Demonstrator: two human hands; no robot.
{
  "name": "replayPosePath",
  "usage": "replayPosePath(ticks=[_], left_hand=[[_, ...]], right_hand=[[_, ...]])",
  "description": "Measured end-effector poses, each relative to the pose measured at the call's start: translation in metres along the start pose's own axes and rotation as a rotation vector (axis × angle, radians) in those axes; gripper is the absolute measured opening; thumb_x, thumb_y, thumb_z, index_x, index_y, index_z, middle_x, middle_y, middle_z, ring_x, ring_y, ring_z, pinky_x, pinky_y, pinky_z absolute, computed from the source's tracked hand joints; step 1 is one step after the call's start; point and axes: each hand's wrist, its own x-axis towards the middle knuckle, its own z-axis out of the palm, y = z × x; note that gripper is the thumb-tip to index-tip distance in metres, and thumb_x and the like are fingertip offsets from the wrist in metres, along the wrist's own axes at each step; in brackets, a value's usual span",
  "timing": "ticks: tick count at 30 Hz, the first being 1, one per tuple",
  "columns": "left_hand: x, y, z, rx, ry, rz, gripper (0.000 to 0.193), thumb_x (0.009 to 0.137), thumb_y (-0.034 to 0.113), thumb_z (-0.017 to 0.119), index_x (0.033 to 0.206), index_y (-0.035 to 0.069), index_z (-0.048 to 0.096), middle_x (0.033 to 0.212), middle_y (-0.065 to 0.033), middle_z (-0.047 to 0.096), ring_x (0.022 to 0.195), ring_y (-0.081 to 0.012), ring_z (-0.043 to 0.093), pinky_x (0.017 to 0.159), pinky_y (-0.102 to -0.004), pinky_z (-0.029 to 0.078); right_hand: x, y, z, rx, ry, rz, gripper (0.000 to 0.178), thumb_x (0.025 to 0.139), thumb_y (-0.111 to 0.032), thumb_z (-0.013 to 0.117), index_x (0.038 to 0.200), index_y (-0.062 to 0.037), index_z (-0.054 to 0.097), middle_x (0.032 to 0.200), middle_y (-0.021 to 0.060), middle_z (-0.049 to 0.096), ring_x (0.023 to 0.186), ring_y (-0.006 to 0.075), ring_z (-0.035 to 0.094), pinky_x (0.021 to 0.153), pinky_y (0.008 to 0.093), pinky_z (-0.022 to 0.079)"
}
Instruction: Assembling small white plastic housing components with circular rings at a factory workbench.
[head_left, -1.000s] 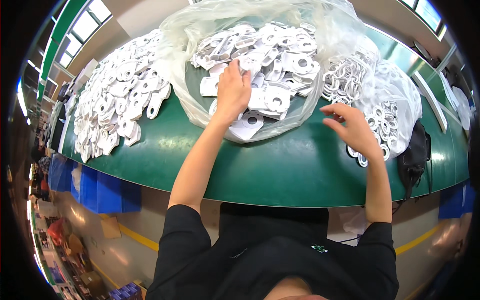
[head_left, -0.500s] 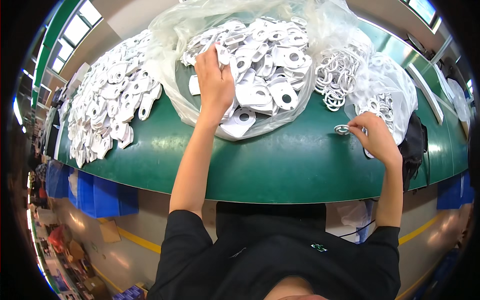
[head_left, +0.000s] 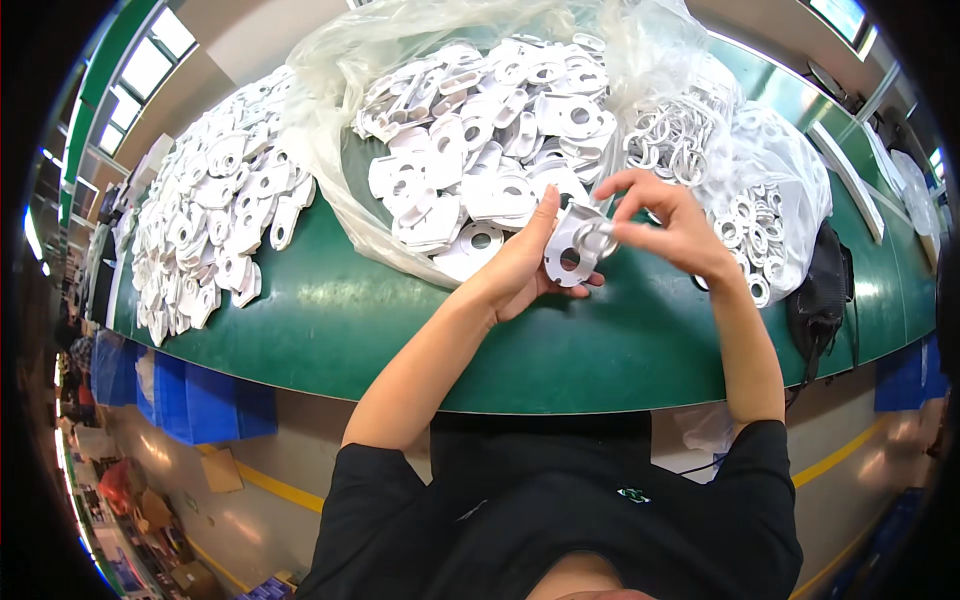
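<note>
My left hand (head_left: 528,262) grips a flat white plastic plate (head_left: 562,268) with a round hole, thumb on one side and fingers behind. Close to it, my right hand (head_left: 665,222) pinches a white plastic ring (head_left: 594,243), slightly smeared by motion, which overlaps the plate's edge in view; whether the two touch I cannot tell. Behind both hands, a wide-open clear plastic bag (head_left: 365,232) is heaped with similar white plates (head_left: 505,120). More white rings (head_left: 665,140) lie in a pile right of that bag.
A second clear bag (head_left: 790,150) with rings (head_left: 755,225) stands at the right, beside a black mesh bag (head_left: 820,290). Another heap of white plates (head_left: 225,190) covers the left of the green table (head_left: 330,320). Blue bins (head_left: 205,395) stand below the table's front left edge.
My left hand has come from the bag toward the middle, now with a plate. My right hand has carried its ring leftward and up to the plate.
</note>
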Motion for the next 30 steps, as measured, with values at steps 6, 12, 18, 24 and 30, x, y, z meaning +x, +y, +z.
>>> replayPosePath(ticks=[6,12,18,24,30], left_hand=[[-0.001,-0.008,-0.009,0.130,-0.072,-0.014,0.045,0.096,0.039,0.047,0.125,0.004,0.044,0.104,-0.0111,0.062,0.082,-0.0205,0.066,0.062,-0.0260,0.052],[0.004,-0.013,-0.011,0.685,0.163,0.182,0.034,0.089,0.010,0.058,0.120,0.000,0.047,0.092,-0.0087,0.062,0.072,-0.0105,0.061,0.057,-0.0221,0.048],[0.000,-0.001,-0.003,0.837,0.400,0.545,0.018,0.087,0.016,0.063,0.087,-0.002,0.060,0.071,-0.0033,0.062,0.062,-0.0073,0.054,0.056,-0.0228,0.042],[0.006,-0.005,-0.010,0.548,0.287,0.487,0.017,0.091,0.017,0.058,0.093,-0.001,0.059,0.076,0.0008,0.061,0.065,-0.0026,0.050,0.057,-0.0194,0.039],[0.014,-0.015,-0.011,0.353,0.289,0.502,0.018,0.093,0.016,0.056,0.100,-0.001,0.057,0.082,-0.0014,0.062,0.068,-0.0037,0.053,0.060,-0.0200,0.042]], right_hand=[[-0.004,0.023,0.025,0.191,0.058,0.198,0.012,0.079,-0.011,0.069,0.076,-0.0015,0.063,0.108,0.0074,0.057,0.093,0.0138,0.057,0.084,0.0281,0.045],[-0.005,0.032,0.023,-0.084,0.295,0.122,0.013,0.081,-0.009,0.068,0.091,-0.0020,0.063,0.088,0.0014,0.062,0.079,0.0080,0.057,0.073,0.0240,0.046],[-0.008,0.049,-0.017,-0.847,0.715,-0.055,0.023,0.078,-0.013,0.069,0.097,-0.0015,0.063,0.085,0.0076,0.063,0.081,0.0209,0.058,0.073,0.0302,0.047],[-0.014,0.055,-0.024,-0.945,0.428,0.180,0.016,0.078,-0.013,0.069,0.089,-0.0016,0.065,0.088,0.0102,0.064,0.087,0.0278,0.057,0.078,0.0354,0.045],[-0.008,0.043,-0.023,-0.994,0.602,-0.014,0.014,0.078,-0.013,0.070,0.085,-0.0021,0.065,0.086,0.0108,0.063,0.085,0.0264,0.056,0.076,0.0338,0.045]])
